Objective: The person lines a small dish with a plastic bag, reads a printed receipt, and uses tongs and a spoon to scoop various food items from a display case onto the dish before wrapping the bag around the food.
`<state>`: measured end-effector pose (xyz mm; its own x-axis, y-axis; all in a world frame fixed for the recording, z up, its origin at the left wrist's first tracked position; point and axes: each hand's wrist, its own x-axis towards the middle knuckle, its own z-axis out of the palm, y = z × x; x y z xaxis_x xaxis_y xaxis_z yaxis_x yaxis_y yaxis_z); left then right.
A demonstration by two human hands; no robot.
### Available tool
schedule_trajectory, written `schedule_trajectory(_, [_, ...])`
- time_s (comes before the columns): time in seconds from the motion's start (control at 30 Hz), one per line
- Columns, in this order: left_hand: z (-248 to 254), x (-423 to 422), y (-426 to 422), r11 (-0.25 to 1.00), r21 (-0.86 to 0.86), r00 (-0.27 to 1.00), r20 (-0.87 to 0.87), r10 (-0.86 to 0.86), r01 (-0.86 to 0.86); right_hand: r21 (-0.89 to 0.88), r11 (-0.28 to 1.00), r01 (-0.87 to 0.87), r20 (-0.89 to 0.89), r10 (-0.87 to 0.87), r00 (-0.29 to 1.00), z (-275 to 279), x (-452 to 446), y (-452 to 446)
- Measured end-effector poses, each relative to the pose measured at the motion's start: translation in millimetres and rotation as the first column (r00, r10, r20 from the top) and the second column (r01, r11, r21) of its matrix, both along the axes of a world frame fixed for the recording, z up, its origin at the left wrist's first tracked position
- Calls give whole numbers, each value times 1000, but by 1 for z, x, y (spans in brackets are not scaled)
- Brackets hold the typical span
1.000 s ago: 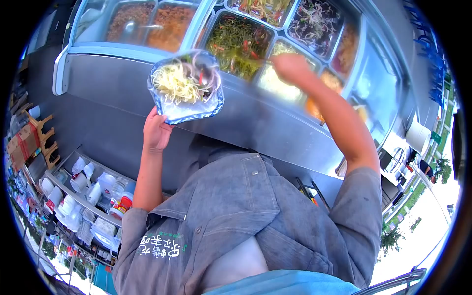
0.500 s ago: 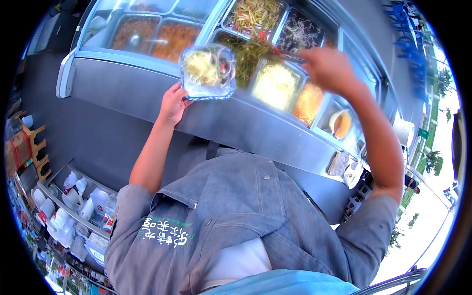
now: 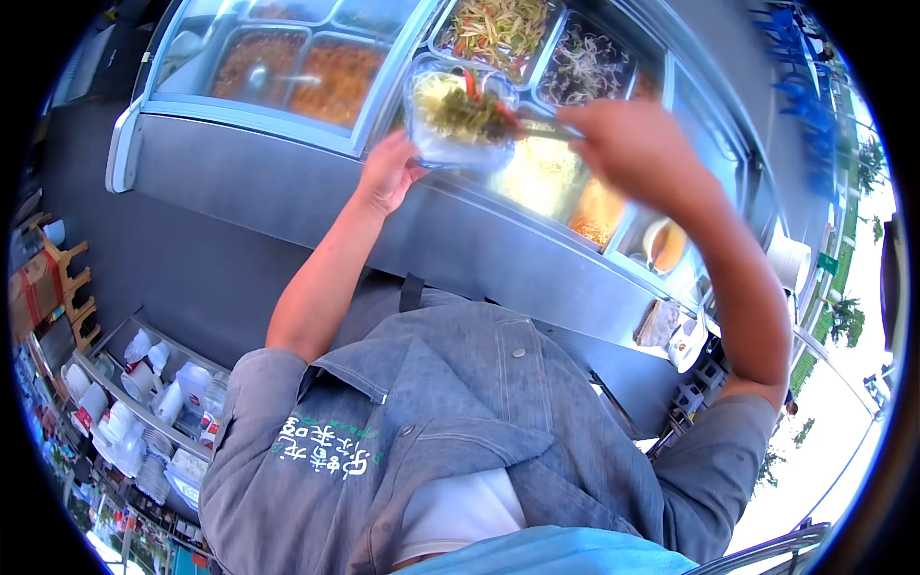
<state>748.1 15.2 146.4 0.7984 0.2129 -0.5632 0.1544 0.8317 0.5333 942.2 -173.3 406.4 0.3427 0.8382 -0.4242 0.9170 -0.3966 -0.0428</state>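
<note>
My left hand [image 3: 388, 174] grips the near edge of a plastic-lined bowl [image 3: 450, 153] over the food counter. Inside it lie pale shreds [image 3: 436, 94] and dark green strands [image 3: 468, 120] with red bits. My right hand [image 3: 637, 144] is closed round blurred metal tongs [image 3: 548, 126], whose tips reach the greens at the bowl's right side. Behind the bowl, the tray of green strands is largely hidden. A tray of pale shreds [image 3: 541, 177] sits below the tongs, with a tray of orange shreds [image 3: 596, 216] to its right.
Farther back are trays of mixed strips [image 3: 498, 34] and purple-white shreds [image 3: 586, 62]. A glass cover [image 3: 287, 72] lies over trays at left. A ladle-like utensil [image 3: 663, 244] rests at right. The steel counter edge [image 3: 278, 182] runs before me; a rack of white containers [image 3: 158, 393] stands lower left.
My left hand has moved the bowl right, towards the tongs. The tongs have brought green strands from the tray into the bowl.
</note>
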Motion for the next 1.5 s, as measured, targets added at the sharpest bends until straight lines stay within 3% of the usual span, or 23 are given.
schedule_trajectory(0.07, [10, 0, -2, 1000, -22, 1000, 23, 9, -9, -98, 994, -46, -16, 45, 999, -26, 4, 7])
schedule_trajectory(0.27, [-14, -9, 6, 1000, -18, 1000, -20, 5, -6, -34, 997, -72, -93, 69, 993, -67, 14, -2])
schedule_trajectory(0.47, [-18, -11, 10, 999, -33, 1000, 4, 20, -20, 113, 992, -58, -110, 71, 991, -45, 28, -13])
schedule_trajectory(0.57, [-19, -10, 9, 999, -34, 999, -15, 38, -38, 40, 999, -29, -89, 33, 995, -51, 29, -6])
schedule_trajectory(0.63, [-17, -8, 8, 999, -40, 1000, -4, 31, -31, -12, 998, -63, -66, 62, 996, -53, 29, -6])
schedule_trajectory(0.77, [-26, -8, 10, 999, -42, 1000, 1, 25, -24, 107, 989, -105, -42, 110, 993, -32, 24, -16])
schedule_trajectory(0.87, [-22, -5, 10, 998, -61, 999, 28, 29, -28, 69, 975, -213, 90, 207, 974, -35, 19, -17])
schedule_trajectory(1.43, [-22, 1, 11, 998, -66, 997, 71, 24, -19, 121, 976, -178, 231, 147, 962, 0, -2, -32])
schedule_trajectory(1.5, [-25, 1, 12, 997, -70, 997, 68, 32, -27, 175, 977, -120, 162, 91, 983, -3, -7, -37])
